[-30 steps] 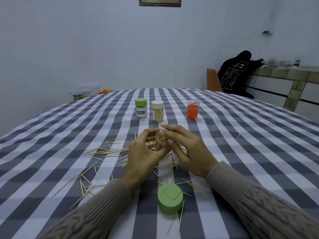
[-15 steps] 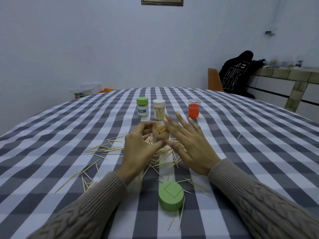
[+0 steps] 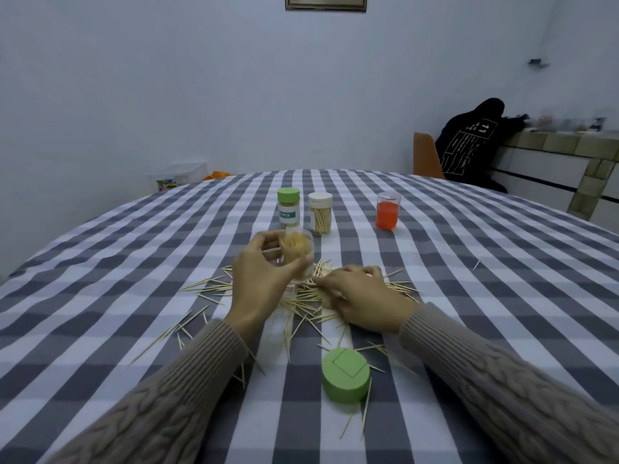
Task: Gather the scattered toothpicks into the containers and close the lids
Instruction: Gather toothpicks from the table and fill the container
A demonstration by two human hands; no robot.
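Observation:
My left hand (image 3: 259, 283) grips a clear open container (image 3: 297, 252), part filled with toothpicks, held just above the checked tablecloth. My right hand (image 3: 360, 298) lies low on the heap of scattered toothpicks (image 3: 303, 304), fingers curled over them; whether it pinches any is hidden. More loose toothpicks (image 3: 167, 333) trail off to the left. A green lid (image 3: 346, 375) lies on the cloth in front of me. Behind the hands stand a green-lidded container (image 3: 288, 207) and a white-lidded container (image 3: 320, 212), both closed and holding toothpicks.
A small clear cup of orange liquid (image 3: 387, 211) stands at the back right. One stray toothpick (image 3: 476, 264) lies far right. The round table (image 3: 100, 249) has an orange chair (image 3: 426, 160) behind it, with a dark garment (image 3: 469, 142) draped nearby.
My right hand left the container's mouth and dropped onto the toothpick heap to the right. My left hand kept the container and lifted it slightly.

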